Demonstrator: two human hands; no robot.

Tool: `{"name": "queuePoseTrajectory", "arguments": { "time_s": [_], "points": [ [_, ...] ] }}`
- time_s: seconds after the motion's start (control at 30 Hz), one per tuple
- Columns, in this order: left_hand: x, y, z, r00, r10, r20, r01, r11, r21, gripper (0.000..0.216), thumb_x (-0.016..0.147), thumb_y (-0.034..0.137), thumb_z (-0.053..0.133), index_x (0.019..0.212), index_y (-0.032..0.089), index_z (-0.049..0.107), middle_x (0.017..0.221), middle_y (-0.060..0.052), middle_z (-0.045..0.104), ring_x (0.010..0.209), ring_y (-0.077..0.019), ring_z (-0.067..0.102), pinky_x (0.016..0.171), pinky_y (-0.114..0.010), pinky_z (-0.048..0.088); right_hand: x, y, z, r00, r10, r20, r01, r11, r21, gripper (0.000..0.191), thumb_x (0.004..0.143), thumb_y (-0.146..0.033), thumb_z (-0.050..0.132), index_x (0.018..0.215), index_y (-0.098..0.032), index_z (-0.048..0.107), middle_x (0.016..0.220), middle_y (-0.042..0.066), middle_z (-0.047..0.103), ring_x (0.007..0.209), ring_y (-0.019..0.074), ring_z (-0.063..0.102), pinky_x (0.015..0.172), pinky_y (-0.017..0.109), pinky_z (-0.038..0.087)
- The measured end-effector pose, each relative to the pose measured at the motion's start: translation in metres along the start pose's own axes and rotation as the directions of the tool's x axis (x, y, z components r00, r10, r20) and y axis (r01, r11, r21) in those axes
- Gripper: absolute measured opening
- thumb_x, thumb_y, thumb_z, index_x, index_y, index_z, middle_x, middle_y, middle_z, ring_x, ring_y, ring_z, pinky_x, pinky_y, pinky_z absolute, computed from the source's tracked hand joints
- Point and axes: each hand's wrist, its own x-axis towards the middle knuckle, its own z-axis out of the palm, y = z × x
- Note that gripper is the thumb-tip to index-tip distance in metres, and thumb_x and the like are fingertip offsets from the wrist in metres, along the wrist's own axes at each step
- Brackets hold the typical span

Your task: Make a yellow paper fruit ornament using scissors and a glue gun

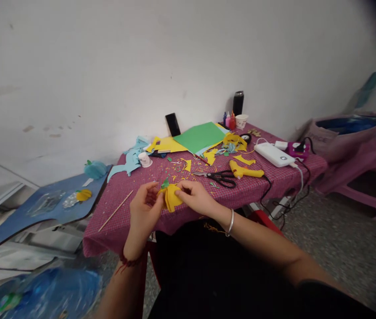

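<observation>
Between my two hands, above the table's front edge, is a yellow felt pumpkin (172, 199) with a green leaf-like top (165, 183). My left hand (145, 207) curls its fingers and thumb around the pumpkin's left side. My right hand (197, 198) pinches its right side with thumb and forefinger. Just beyond my hands lie black-handled scissors (222, 178), their blades pointing left. To their right rests a yellow hot glue gun (246, 170) with a black cable. A thin wooden stick (116, 211) lies left of my left hand.
Yellow and green scraps litter the checked tablecloth (108, 239). Behind them are green sheets (203, 138), a propped phone (172, 124), a paper cup (145, 160) and a white power bank (273, 154). A blue side table (51, 208) holds a blue pumpkin (95, 169) and a yellow one (83, 195).
</observation>
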Motion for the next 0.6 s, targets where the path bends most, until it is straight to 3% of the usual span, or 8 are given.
{"name": "queuePoseTrajectory", "arguments": {
  "time_s": [0.2, 0.33, 0.4, 0.6],
  "points": [
    [-0.010, -0.011, 0.007, 0.960, 0.237, -0.146, -0.219, 0.967, 0.131, 0.048, 0.081, 0.023, 0.068, 0.126, 0.023, 0.051, 0.107, -0.006, 0.061, 0.088, -0.0167, 0.062, 0.069, -0.028, 0.053, 0.002, -0.002, -0.006, 0.996, 0.076, 0.040, -0.082, 0.979, 0.188, 0.023, 0.084, -0.038, 0.055, 0.071, -0.019, 0.051, 0.061, -0.005, 0.046, 0.054, 0.0099, 0.042, 0.051, 0.021, 0.034],
    [-0.019, -0.004, 0.005, 0.803, 0.543, -0.247, -0.454, 0.825, 0.336, 0.048, 0.074, 0.015, 0.074, 0.118, 0.024, 0.057, 0.122, -0.010, 0.056, 0.113, -0.0260, 0.055, 0.090, -0.043, 0.051, 0.003, -0.003, -0.008, 0.995, 0.105, 0.004, -0.103, 0.971, 0.217, 0.023, 0.083, -0.038, 0.055, 0.069, -0.020, 0.048, 0.059, -0.005, 0.045, 0.051, 0.0091, 0.041, 0.049, 0.021, 0.033],
    [-0.025, 0.002, 0.003, 0.751, 0.614, -0.245, -0.514, 0.775, 0.367, 0.039, 0.072, 0.012, 0.074, 0.107, 0.025, 0.063, 0.126, -0.009, 0.055, 0.118, -0.0284, 0.053, 0.098, -0.048, 0.046, 0.003, -0.003, -0.009, 0.994, 0.105, -0.020, -0.098, 0.973, 0.210, 0.024, 0.082, -0.038, 0.055, 0.069, -0.020, 0.048, 0.060, -0.005, 0.047, 0.052, 0.0095, 0.042, 0.050, 0.021, 0.034],
    [-0.034, 0.011, 0.006, 0.756, 0.643, -0.118, -0.555, 0.727, 0.405, 0.023, 0.073, 0.014, 0.073, 0.092, 0.026, 0.069, 0.126, -0.009, 0.056, 0.121, -0.0310, 0.052, 0.104, -0.055, 0.040, 0.000, -0.008, -0.008, 0.995, 0.061, -0.078, -0.049, 0.988, 0.147, 0.023, 0.083, -0.039, 0.055, 0.070, -0.020, 0.051, 0.062, -0.004, 0.045, 0.056, 0.0107, 0.041, 0.054, 0.024, 0.033]
  ]
}}
